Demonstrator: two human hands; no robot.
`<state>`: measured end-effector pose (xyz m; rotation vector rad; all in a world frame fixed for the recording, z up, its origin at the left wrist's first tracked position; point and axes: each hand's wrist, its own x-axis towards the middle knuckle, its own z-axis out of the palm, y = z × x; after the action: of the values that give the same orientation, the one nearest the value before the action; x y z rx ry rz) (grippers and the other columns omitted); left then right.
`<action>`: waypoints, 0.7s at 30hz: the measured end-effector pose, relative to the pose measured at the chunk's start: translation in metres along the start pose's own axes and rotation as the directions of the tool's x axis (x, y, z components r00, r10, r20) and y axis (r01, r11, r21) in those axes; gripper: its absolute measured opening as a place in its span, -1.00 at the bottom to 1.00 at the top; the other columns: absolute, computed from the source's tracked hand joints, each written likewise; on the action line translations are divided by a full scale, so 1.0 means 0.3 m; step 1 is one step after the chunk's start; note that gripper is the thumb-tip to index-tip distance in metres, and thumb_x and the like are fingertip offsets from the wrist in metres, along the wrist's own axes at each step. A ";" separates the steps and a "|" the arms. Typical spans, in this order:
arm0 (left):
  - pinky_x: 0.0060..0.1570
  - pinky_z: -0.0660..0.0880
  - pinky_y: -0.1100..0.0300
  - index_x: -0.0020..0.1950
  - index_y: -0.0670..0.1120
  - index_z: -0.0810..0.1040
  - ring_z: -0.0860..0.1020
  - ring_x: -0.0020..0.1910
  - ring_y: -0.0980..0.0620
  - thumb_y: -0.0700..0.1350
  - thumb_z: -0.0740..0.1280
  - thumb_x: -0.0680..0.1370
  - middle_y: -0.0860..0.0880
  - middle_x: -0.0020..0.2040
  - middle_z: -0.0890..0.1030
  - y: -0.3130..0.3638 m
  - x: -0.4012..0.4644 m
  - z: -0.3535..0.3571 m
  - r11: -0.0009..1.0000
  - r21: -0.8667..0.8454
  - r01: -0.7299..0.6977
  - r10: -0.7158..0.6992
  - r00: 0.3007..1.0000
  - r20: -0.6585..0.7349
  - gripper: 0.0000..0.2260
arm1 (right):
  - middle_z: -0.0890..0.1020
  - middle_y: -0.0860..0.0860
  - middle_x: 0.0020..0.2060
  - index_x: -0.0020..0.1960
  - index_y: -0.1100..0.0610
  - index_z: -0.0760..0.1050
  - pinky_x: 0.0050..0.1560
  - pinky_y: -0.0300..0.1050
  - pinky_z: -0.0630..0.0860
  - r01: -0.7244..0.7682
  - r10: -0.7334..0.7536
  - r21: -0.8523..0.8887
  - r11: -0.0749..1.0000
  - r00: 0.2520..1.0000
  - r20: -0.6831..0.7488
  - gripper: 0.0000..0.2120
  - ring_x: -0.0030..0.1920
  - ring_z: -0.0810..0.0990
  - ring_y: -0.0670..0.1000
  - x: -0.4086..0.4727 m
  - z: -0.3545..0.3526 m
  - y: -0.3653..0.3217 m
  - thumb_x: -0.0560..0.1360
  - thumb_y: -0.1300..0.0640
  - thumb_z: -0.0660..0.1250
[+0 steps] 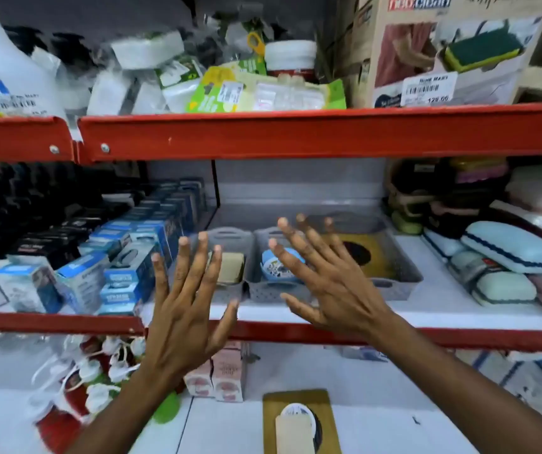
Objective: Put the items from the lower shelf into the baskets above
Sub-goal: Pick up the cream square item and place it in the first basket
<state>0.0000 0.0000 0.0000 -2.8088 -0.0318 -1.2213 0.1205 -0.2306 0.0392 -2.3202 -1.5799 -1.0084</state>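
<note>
Three grey perforated baskets stand side by side on the middle shelf: the left basket [230,236] holds a beige block [232,271], the middle basket [271,291] a light blue round item [274,267], the right basket [404,273] a gold card with a dark disc [366,253]. My left hand [186,306] and my right hand [325,280] are raised in front of the baskets, fingers spread, holding nothing. On the lower shelf lie a gold card with a round white item [299,421] and pink boxes [222,378].
Blue boxes [125,257] fill the middle shelf at left, pale blue sponges [508,247] at right. Red shelf edges [296,132] cross the view. White-capped red items [99,371] lie at lower left. Packets and a cardboard box [443,50] sit on top.
</note>
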 end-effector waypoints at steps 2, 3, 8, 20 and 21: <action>0.52 -0.03 -0.42 0.58 -0.15 0.11 -0.03 0.63 -0.18 0.16 0.17 0.56 -0.18 0.63 0.08 -0.012 -0.041 0.037 1.000 0.003 0.022 -0.022 0.998 0.054 -0.32 | -0.01 0.10 0.64 0.65 0.09 0.03 0.58 0.29 -0.12 0.054 -0.060 0.048 0.997 0.988 0.140 -0.28 0.64 -0.11 0.12 -0.033 0.035 -0.009 0.63 -0.20 0.19; 0.53 -0.05 -0.41 0.59 -0.14 0.10 -0.03 0.63 -0.18 0.16 0.15 0.57 -0.18 0.63 0.07 -0.026 -0.074 0.066 1.000 0.011 0.025 -0.026 0.996 0.084 -0.32 | -0.03 0.09 0.65 0.65 0.08 0.00 0.59 0.25 -0.16 0.075 -0.084 0.049 0.996 0.975 0.204 -0.28 0.64 -0.13 0.10 -0.062 0.061 -0.010 0.64 -0.21 0.17; 0.56 -0.14 -0.33 0.60 -0.11 0.03 -0.05 0.63 -0.15 0.17 0.04 0.60 -0.14 0.64 0.02 -0.071 -0.162 0.169 0.998 0.041 0.049 -0.057 0.978 0.200 -0.36 | 0.02 0.09 0.64 0.64 0.13 0.06 0.62 0.14 -0.14 0.336 -0.369 0.161 0.928 0.887 0.276 -0.36 0.64 -0.09 0.09 -0.175 0.176 -0.025 0.66 -0.03 0.21; 0.56 -0.14 -0.33 0.60 -0.09 0.06 -0.04 0.64 -0.13 0.26 0.06 0.58 -0.14 0.64 0.04 -0.083 -0.209 0.265 0.993 0.028 0.111 -0.114 0.977 0.180 -0.31 | 0.38 0.10 0.53 0.56 0.12 0.27 0.43 0.08 0.35 -0.280 -0.067 0.246 0.928 0.524 0.849 -0.36 0.49 0.35 0.16 -0.521 0.634 -0.189 0.57 -0.08 0.36; 0.55 -0.14 -0.34 0.60 -0.10 0.07 -0.03 0.63 -0.14 0.25 0.07 0.57 -0.14 0.63 0.05 -0.084 -0.208 0.266 0.994 0.025 0.109 -0.112 0.979 0.171 -0.31 | 0.38 0.11 0.53 0.56 0.12 0.26 0.44 0.09 0.34 -0.312 -0.035 0.214 0.926 0.492 0.870 -0.29 0.48 0.35 0.16 -0.532 0.658 -0.205 0.53 -0.13 0.40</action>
<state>0.0144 0.0322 -0.0984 -2.9255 -0.2099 -0.9878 0.1190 -0.2319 -0.2219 -2.7365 -1.5451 0.6387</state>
